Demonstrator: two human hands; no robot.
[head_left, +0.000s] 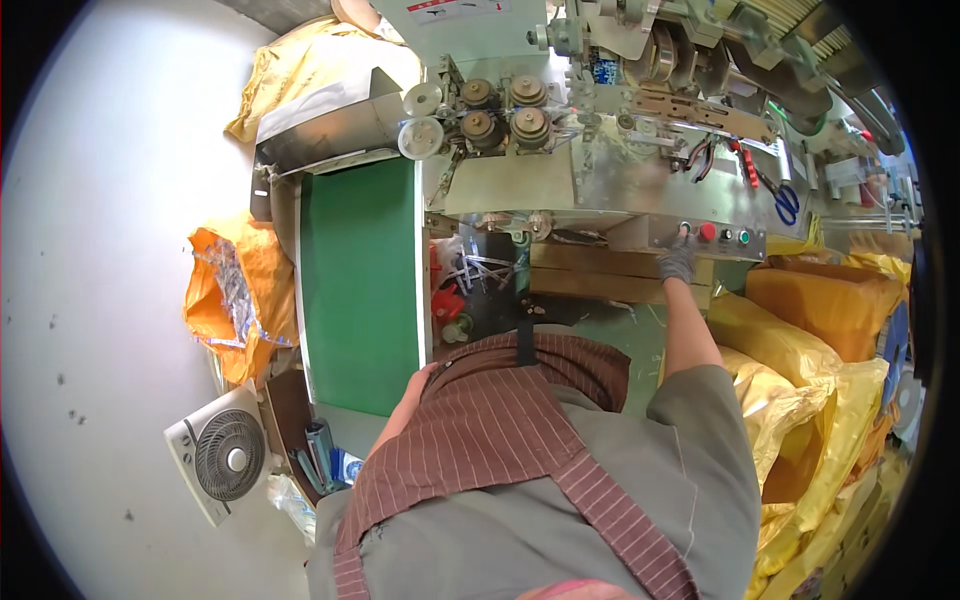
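My right hand (678, 263), in a grey glove, reaches to the machine's control panel (655, 235). One finger stretches up to the leftmost button (685, 230), and nothing is held in the hand. Beside that finger sits a red button (708, 232), followed by a small black switch (727, 235) and a green button (743, 237). My left hand (425, 377) is low at my side by the near end of a green conveyor belt (362, 290); the apron (480, 425) hides its fingers.
Grooved rollers (480, 128) stand on the machine above the belt. Pliers (702, 158) and blue-handled scissors (785, 203) lie on the metal top. Yellow sacks (775, 340) crowd the right side. At left are an orange sack (275, 345) and a fan (228, 455).
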